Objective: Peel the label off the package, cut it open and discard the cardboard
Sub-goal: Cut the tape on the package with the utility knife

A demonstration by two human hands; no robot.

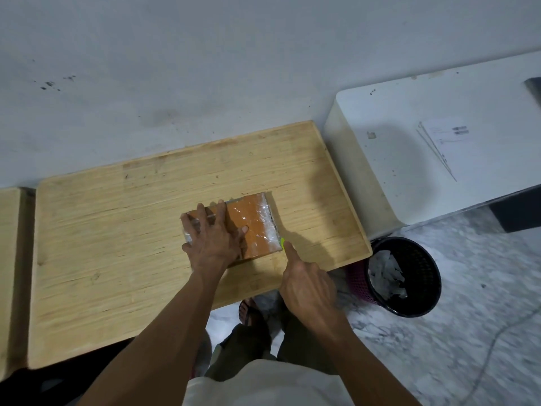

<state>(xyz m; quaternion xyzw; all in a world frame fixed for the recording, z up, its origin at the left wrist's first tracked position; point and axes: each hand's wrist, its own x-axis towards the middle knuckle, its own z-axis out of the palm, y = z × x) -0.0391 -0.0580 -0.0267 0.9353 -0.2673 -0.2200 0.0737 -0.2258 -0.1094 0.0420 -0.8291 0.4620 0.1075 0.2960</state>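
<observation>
Head view. Package [248,224]: we find it mid-worktop [117,230], brown cardboard under glossy film, likely stiff, light and slippery. Left hand [213,238]: spread flat on its near half, pinning it. Right hand [304,285]: closed round a green-tipped cutter [282,242] at the package's right corner. Bin [407,276]: on the floor, right. We would grip the edges.

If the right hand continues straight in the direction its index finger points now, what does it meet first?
Most likely the package: the right hand, holding a small green cutter, points at its near right corner. Whether the tip already touches is unclear.
</observation>
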